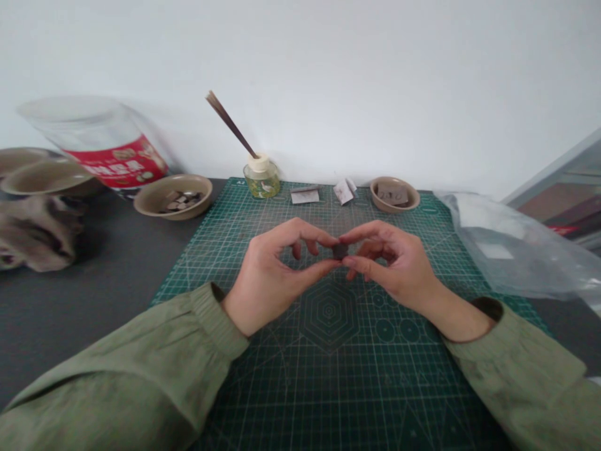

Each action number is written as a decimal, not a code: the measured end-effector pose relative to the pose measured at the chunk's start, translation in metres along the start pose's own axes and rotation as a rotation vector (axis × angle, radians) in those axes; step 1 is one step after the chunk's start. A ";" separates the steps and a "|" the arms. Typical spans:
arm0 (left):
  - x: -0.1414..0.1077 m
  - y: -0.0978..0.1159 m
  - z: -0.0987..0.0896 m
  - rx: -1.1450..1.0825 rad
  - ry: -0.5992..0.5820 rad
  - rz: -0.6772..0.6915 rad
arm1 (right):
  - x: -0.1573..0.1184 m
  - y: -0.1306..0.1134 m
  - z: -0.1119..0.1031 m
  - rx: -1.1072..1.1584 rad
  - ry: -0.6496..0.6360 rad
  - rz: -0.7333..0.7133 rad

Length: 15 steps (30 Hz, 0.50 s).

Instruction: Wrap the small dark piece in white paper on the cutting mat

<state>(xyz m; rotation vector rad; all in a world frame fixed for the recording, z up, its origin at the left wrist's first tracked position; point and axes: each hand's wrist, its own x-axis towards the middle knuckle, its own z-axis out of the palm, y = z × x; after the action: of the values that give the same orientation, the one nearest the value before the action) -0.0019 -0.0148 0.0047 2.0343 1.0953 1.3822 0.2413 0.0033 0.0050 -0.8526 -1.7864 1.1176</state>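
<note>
A small dark grey piece [340, 251] is held above the middle of the green cutting mat [328, 388]. My left hand [282, 266] pinches it from the left between thumb and forefinger. From the right, the thumb and forefinger of my right hand [392, 260] grip the same piece. The fingertips of both hands meet or nearly meet around it. Its far details are too small to make out.
Along the back stand a bowl of small pieces [173, 212], a reed diffuser [261, 178], folded papers [305, 195] and a bowl with a labelled block [394, 195]. A red-labelled jar [117, 156] and crumpled cloth [40, 232] are left, a plastic bag [521, 250] right.
</note>
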 end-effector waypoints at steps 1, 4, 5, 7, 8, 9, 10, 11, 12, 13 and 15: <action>0.000 0.000 0.000 0.001 0.000 0.007 | 0.000 0.001 0.000 -0.008 0.003 -0.001; 0.000 -0.001 0.000 0.012 0.002 0.008 | 0.000 0.002 0.001 -0.039 0.007 -0.009; 0.000 -0.001 0.000 0.015 0.001 0.007 | 0.000 0.003 0.001 -0.051 0.014 -0.015; 0.001 -0.002 0.000 0.018 -0.007 0.008 | 0.000 0.004 0.001 -0.071 0.031 -0.034; 0.002 -0.002 0.000 0.016 -0.015 0.019 | 0.000 0.005 0.001 -0.079 0.038 -0.047; 0.002 -0.002 0.000 0.015 -0.025 0.029 | 0.000 0.005 0.001 -0.086 0.041 -0.060; 0.002 -0.002 -0.001 0.015 -0.032 0.039 | 0.000 0.006 0.001 -0.094 0.040 -0.069; 0.002 -0.002 -0.001 0.016 -0.038 0.045 | 0.000 0.007 0.000 -0.101 0.033 -0.076; 0.002 -0.002 -0.001 0.019 -0.043 0.043 | 0.000 0.007 0.000 -0.109 0.026 -0.079; 0.002 -0.002 -0.002 0.020 -0.043 0.036 | 0.000 0.008 0.000 -0.114 0.015 -0.080; 0.001 -0.003 -0.001 0.019 -0.057 0.014 | 0.001 0.010 0.001 -0.119 0.004 -0.080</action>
<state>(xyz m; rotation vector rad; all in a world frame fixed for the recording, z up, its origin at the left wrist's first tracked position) -0.0039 -0.0124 0.0037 2.0851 1.0765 1.3173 0.2415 0.0074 -0.0038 -0.8451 -1.8823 0.9659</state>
